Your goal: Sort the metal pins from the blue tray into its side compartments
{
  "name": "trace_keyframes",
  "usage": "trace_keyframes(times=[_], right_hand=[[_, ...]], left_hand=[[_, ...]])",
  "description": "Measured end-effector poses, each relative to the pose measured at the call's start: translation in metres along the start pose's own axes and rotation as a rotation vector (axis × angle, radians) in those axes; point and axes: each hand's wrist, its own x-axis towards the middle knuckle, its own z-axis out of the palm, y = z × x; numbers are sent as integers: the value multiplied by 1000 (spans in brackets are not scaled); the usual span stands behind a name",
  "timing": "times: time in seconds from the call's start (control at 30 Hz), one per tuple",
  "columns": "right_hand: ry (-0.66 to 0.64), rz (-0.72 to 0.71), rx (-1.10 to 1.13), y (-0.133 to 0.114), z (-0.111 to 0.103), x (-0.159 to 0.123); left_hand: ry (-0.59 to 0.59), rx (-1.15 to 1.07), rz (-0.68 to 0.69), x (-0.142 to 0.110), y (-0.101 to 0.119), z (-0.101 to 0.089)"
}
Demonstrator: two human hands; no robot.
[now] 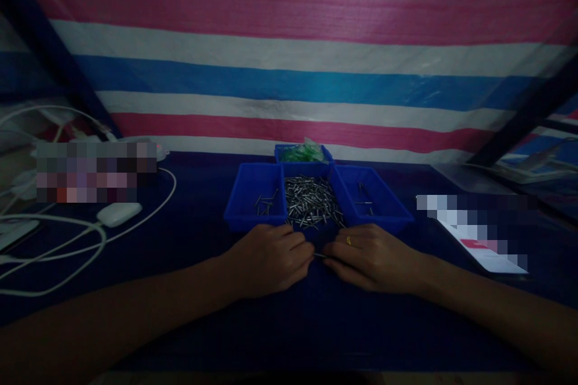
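Observation:
A thin metal pin point(319, 255) spans the small gap between my two hands, in front of the blue bins. My left hand point(273, 258) is closed, its fingertips pinching the pin's left end. On the other side, my right hand point(379, 257), with a ring on one finger, grips the right end between thumb and fingers. Just beyond the hands lies a heap of similar metal pins point(311, 198). A few loose pins lie in the left blue bin point(232, 207) and in the right blue bin point(392, 207).
A third blue bin point(277, 155) at the back holds a green plastic bag point(304, 151). White cables point(106, 240) and a white adapter point(120, 214) lie at the left. A lit phone point(492, 252) rests at the right. Striped sheeting point(289, 84) hangs behind the blue table point(289, 337).

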Motion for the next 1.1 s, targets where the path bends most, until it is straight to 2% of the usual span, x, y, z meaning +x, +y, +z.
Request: trace_keyframes(times=[0.27, 0.5, 0.8, 1.1], right_hand=[[-20, 13, -15, 1, 0, 0], [-2, 0, -21, 2, 0, 0], [10, -85, -46, 0, -2, 1], [25, -70, -37, -2, -5, 3]], left_hand=[[89, 6, 22, 1, -1, -4], [150, -42, 99, 3, -2, -9], [63, -117, 190, 2, 1, -14], [-3, -115, 144, 1, -1, -7]])
